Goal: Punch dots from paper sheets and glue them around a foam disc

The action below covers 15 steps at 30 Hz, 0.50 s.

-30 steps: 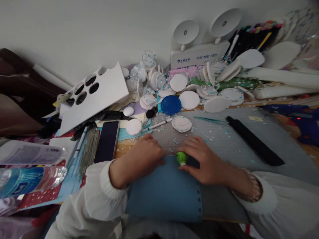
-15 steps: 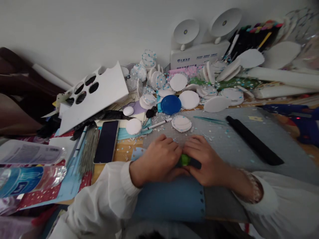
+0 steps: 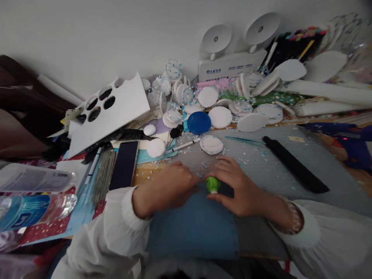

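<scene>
A small bright green object (image 3: 213, 184) with a pale bit at its lower end sits between the thumb and fingers of my right hand (image 3: 236, 188). Just left of it is my left hand (image 3: 171, 188), blurred by motion, its fingertips bent toward the green object; whether it pinches anything is hidden. Beneath both hands lies a blue sheet (image 3: 194, 228) on the grey mat (image 3: 261, 170). Beyond my right hand rests a white disc (image 3: 211, 144), near a white pen (image 3: 186, 144).
A phone (image 3: 124, 164), plastic bottles (image 3: 37, 207) and a perforated white board (image 3: 116, 112) are at the left. White discs surround a blue disc (image 3: 199, 122) at the back. Rightward lie tweezers (image 3: 244, 140), a black bar (image 3: 295, 164) and a blue glue gun (image 3: 354, 143).
My left hand has moved left, away from my right hand, exposing more of the green object. My right hand keeps nearly the same place.
</scene>
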### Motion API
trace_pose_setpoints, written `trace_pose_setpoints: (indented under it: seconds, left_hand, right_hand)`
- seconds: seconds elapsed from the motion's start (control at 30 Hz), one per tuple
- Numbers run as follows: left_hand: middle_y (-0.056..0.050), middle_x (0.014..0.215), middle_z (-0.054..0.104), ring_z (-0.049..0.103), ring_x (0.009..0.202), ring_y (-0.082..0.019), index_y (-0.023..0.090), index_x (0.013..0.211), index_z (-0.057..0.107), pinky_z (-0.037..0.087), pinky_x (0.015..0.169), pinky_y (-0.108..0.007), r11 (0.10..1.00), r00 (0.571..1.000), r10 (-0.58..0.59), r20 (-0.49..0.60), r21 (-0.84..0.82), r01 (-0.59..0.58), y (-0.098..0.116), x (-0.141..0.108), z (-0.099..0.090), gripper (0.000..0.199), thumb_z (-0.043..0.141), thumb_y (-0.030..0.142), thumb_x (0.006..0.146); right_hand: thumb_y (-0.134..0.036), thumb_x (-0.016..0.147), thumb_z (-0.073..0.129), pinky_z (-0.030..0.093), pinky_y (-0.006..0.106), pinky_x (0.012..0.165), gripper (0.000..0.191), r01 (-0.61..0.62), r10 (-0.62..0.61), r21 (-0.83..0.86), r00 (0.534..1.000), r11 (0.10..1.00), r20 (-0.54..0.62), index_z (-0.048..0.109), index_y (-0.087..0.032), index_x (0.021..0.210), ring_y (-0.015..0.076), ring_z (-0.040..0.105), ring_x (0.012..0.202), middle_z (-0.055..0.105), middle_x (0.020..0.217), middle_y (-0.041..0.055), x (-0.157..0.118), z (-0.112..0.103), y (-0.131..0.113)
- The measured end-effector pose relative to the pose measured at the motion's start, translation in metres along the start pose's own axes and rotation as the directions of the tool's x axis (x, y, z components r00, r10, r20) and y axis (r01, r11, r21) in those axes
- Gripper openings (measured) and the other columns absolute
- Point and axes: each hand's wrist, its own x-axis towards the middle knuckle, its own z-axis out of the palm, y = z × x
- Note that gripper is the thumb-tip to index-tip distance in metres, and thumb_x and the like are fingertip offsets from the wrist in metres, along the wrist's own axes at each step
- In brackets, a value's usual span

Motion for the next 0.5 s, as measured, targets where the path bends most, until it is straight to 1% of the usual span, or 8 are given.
trace_pose_setpoints:
  seconds: [0.07, 0.2, 0.27, 0.37, 0.43, 0.5]
  left_hand:
    - [-0.003, 0.067, 0.066, 0.064, 0.068, -0.020, 0.019, 0.075, 0.063, 0.044, 0.066, -0.033, 1.000, 0.999, -0.002, 0.035, -0.023, 0.002, -0.004, -0.003, -0.001, 0.016, 0.058, 0.025, 0.089]
    - [-0.002, 0.068, 0.067, 0.064, 0.070, -0.020, 0.019, 0.074, 0.064, 0.044, 0.068, -0.032, 1.000, 0.996, -0.003, 0.090, -0.012, 0.004, -0.007, -0.005, -0.004, 0.014, 0.060, 0.024, 0.087]
    - [-0.002, 0.068, 0.067, 0.064, 0.070, -0.020, 0.019, 0.075, 0.064, 0.044, 0.069, -0.032, 1.000, 0.994, -0.002, 0.107, 0.006, 0.001, -0.008, -0.004, -0.005, 0.014, 0.061, 0.025, 0.087]
    - [-0.002, 0.068, 0.066, 0.064, 0.070, -0.019, 0.018, 0.074, 0.064, 0.043, 0.071, -0.032, 1.000, 0.995, -0.008, 0.102, 0.008, 0.007, -0.006, -0.005, -0.006, 0.015, 0.060, 0.024, 0.087]
    - [-0.004, 0.075, 0.067, 0.063, 0.076, -0.021, 0.018, 0.080, 0.063, 0.043, 0.073, -0.033, 1.000, 0.999, -0.012, 0.051, -0.014, 0.013, -0.002, -0.004, -0.005, 0.017, 0.063, 0.034, 0.085]
    - [-0.006, 0.084, 0.067, 0.062, 0.082, -0.023, 0.016, 0.088, 0.062, 0.043, 0.075, -0.036, 0.999, 1.000, -0.004, -0.022, -0.042, 0.003, 0.004, -0.001, -0.004, 0.037, 0.065, 0.052, 0.079]
  right_hand:
    - [-0.032, 0.079, 0.065, 0.034, 0.055, 0.098, 0.027, 0.004, -0.005, 0.009, 1.000, 1.000, 0.020, 0.059, -0.016, 0.100, 0.0279, 0.059, 0.093, 0.065, 0.091, 0.0101, -0.001, 0.000, 0.001]
    - [-0.031, 0.078, 0.066, 0.035, 0.055, 0.096, 0.026, 0.020, -0.021, 0.018, 0.998, 1.000, 0.054, 0.060, -0.015, 0.097, 0.0274, 0.059, 0.090, 0.065, 0.090, 0.0109, -0.002, 0.001, 0.001]
    - [-0.029, 0.078, 0.065, 0.035, 0.054, 0.097, 0.021, 0.022, -0.023, 0.019, 0.998, 1.000, 0.060, 0.060, -0.015, 0.093, 0.0260, 0.059, 0.087, 0.065, 0.087, 0.0093, 0.000, 0.000, 0.000]
    - [-0.024, 0.078, 0.064, 0.034, 0.054, 0.098, 0.014, 0.020, -0.021, 0.018, 0.998, 1.000, 0.062, 0.060, -0.017, 0.090, 0.0234, 0.060, 0.082, 0.064, 0.081, 0.0058, 0.002, -0.001, -0.004]
    - [-0.022, 0.078, 0.063, 0.034, 0.054, 0.099, 0.012, 0.020, -0.020, 0.006, 0.998, 1.000, 0.054, 0.059, -0.018, 0.089, 0.0228, 0.060, 0.080, 0.063, 0.079, 0.0051, 0.003, -0.002, -0.006]
    - [-0.021, 0.077, 0.061, 0.035, 0.055, 0.098, 0.012, 0.021, -0.021, -0.009, 0.999, 1.000, 0.044, 0.059, -0.018, 0.089, 0.0230, 0.060, 0.079, 0.062, 0.078, 0.0049, 0.004, -0.003, -0.008]
